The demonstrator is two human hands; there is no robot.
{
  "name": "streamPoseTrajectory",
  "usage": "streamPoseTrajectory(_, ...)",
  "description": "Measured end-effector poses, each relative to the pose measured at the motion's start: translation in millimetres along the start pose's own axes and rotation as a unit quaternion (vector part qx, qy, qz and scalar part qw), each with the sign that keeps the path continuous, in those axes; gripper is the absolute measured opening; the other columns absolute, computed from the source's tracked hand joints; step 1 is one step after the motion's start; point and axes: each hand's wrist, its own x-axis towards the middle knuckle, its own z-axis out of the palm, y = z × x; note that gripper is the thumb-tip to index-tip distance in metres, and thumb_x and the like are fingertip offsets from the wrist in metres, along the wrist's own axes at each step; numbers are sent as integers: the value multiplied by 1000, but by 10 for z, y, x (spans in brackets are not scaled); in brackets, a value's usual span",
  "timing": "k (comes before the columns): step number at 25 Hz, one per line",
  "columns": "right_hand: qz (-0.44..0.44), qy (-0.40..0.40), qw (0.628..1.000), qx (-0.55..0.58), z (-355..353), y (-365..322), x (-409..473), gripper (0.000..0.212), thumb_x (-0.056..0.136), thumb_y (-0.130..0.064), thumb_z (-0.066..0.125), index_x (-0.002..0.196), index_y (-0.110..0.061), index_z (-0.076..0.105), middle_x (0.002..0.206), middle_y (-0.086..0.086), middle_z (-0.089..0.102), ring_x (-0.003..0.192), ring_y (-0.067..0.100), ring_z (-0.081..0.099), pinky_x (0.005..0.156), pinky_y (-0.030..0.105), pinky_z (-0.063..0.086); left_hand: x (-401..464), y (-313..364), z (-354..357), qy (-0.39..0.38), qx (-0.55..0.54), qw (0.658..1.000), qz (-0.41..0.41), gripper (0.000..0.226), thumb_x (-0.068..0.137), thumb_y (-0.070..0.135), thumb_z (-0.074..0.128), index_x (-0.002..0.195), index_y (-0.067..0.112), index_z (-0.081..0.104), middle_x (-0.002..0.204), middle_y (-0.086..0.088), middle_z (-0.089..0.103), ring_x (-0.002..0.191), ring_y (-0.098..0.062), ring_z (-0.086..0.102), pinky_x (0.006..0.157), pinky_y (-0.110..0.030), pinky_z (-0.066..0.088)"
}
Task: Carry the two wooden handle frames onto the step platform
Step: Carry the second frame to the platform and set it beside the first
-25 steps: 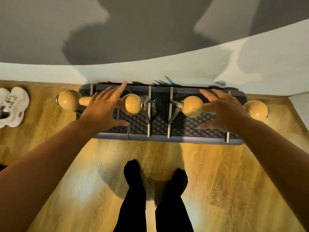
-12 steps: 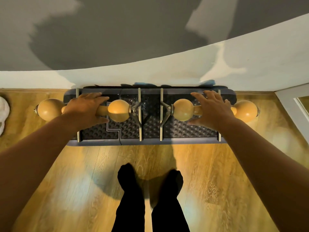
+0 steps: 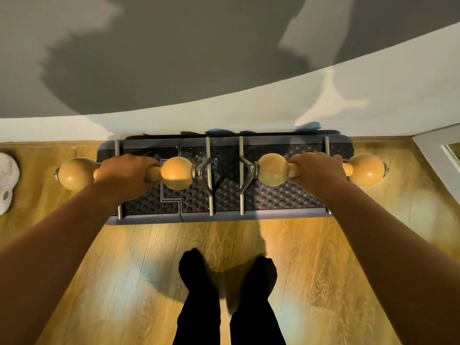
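Observation:
Two wooden handle frames stand side by side on the dark dimpled step platform [image 3: 229, 202] against the wall. Each is a wooden bar with round knobs at both ends on grey metal legs. My left hand [image 3: 124, 173] is shut around the bar of the left frame [image 3: 176, 173], between its two knobs. Over on the other side, the bar of the right frame [image 3: 272, 170] is wrapped in the same way by my right hand [image 3: 317, 171]. The metal legs rest across the platform's top.
A white wall base runs behind the platform. A white shoe [image 3: 7, 180] lies on the wooden floor at the far left. A white frame edge [image 3: 438, 160] stands at the right. My two legs in black [image 3: 224, 300] stand just before the platform.
Both hands went from open, hovering over the bars, to closed around them. The view has shifted slightly left to right, so the shoe sits nearer the left edge.

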Motion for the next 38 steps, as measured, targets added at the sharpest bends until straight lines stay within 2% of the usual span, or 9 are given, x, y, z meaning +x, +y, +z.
streamPoseTrajectory(3, -10, -16, 1000, -1, -39, -18, -14, 14, 94, -45, 72, 99, -40, 60, 92, -10, 61, 104, 24, 66, 105, 57, 39, -11, 30, -69, -23, -12, 1000, 13, 19, 99, 49, 62, 110, 35, 66, 89, 9, 66, 81, -14, 61, 76, -34, 55)
streamPoseTrajectory(9, -20, -22, 1000, -1, -13, -66, -43, 11, 96, -40, 70, 106, -39, 65, 93, -10, 63, 103, 22, 65, 105, 56, 40, -25, 18, -69, -27, -17, 999, 36, 14, 99, 47, 63, 105, 35, 64, 89, 11, 64, 83, -14, 62, 80, -34, 55)
streamPoseTrajectory(13, -22, -17, 999, -17, 20, -180, -49, 11, 95, -37, 71, 101, -39, 62, 92, -9, 65, 98, 20, 65, 102, 53, 43, -71, 102, -4, -31, -3, 999, 43, 9, 99, 44, 64, 98, 36, 60, 87, 11, 63, 80, -12, 60, 75, -30, 51)
streamPoseTrajectory(15, -20, -18, 1000, -13, 7, -240, -50, 10, 96, -36, 70, 98, -39, 61, 92, -9, 64, 98, 21, 65, 102, 53, 42, -73, 162, 47, -27, 1, 999, 38, 8, 98, 43, 65, 95, 36, 62, 85, 11, 64, 79, -11, 61, 77, -33, 55)
streamPoseTrajectory(20, -5, -12, 1000, -7, -19, -348, -7, 12, 95, -31, 70, 102, -39, 64, 96, -9, 66, 103, 23, 66, 104, 55, 40, -63, 245, 66, -30, -8, 999, 31, 11, 98, 46, 65, 104, 36, 63, 96, 8, 69, 85, -13, 64, 86, -37, 58)
streamPoseTrajectory(23, -5, -19, 1000, -11, -23, -364, 19, 17, 96, -30, 70, 97, -41, 57, 94, -10, 65, 101, 22, 66, 101, 53, 42, -8, 278, 68, -25, -11, 999, 23, 15, 98, 46, 65, 108, 34, 63, 101, 6, 69, 90, -16, 65, 89, -39, 58)
streamPoseTrajectory(27, -10, -20, 1000, -22, -23, -401, 73, 21, 95, -26, 69, 95, -42, 55, 91, -10, 64, 98, 22, 65, 101, 52, 41, 57, 287, 36, -30, -18, 999, 20, 17, 97, 46, 66, 110, 33, 64, 100, 6, 70, 90, -16, 65, 89, -40, 57)
streamPoseTrajectory(32, -16, -28, 999, -32, -26, -460, 135, 16, 94, -28, 71, 105, -38, 64, 95, -8, 67, 99, 23, 65, 100, 50, 40, 105, 345, -3, -33, -18, 999, 22, 19, 97, 48, 66, 108, 32, 64, 101, 6, 70, 92, -18, 66, 91, -43, 57)
streamPoseTrajectory(38, -14, -27, 999, -37, 1, -498, 160, 19, 94, -30, 72, 108, -40, 65, 95, -9, 67, 99, 21, 64, 100, 49, 39, 109, 369, -14, -38, -19, 999, 17, 20, 97, 49, 66, 109, 33, 64, 101, 6, 70, 93, -18, 66, 92, -44, 57)
